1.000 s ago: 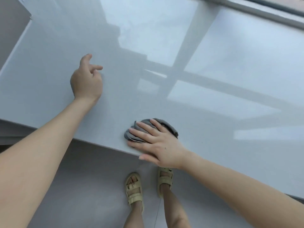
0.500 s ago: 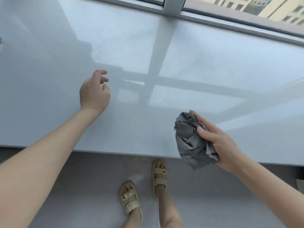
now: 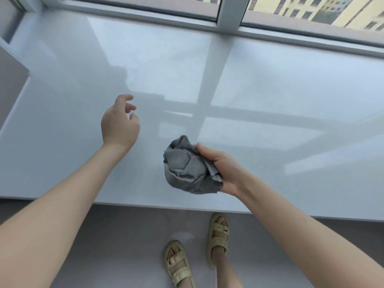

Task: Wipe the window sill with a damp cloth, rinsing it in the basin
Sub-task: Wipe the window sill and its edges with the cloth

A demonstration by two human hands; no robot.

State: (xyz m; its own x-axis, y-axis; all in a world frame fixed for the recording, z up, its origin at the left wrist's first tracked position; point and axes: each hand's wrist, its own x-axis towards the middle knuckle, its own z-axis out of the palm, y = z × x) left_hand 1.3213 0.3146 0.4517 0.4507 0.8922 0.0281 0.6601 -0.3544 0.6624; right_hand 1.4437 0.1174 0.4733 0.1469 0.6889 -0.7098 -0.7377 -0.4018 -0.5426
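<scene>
Window sill: broad, pale, glossy surface that runs the full width of the view. It carries grey reflections of the window bars.

Cloth: grey, crumpled into a loose ball. It is held over the sill near its front edge, about midway along that edge. Whether it touches the surface cannot be told. One flap hangs toward the front edge.

Right hand: gripping the cloth from its right side. The thumb lies across the top of the bundle and the fingers are curled under it.

Left hand: over the left half of the sill, back from the front edge and well apart from the cloth. The fingers are loosely curled and relaxed, and they hold nothing.

Window frame: pale, along the sill's far edge, with one upright bar right of centre.

Buildings: yellow, seen through the glass at the far right corner.

Floor: grey, below the front edge of the sill.

Left sandal and right sandal: cream, buckled, both worn, on the floor. The right one stands nearer the sill.
</scene>
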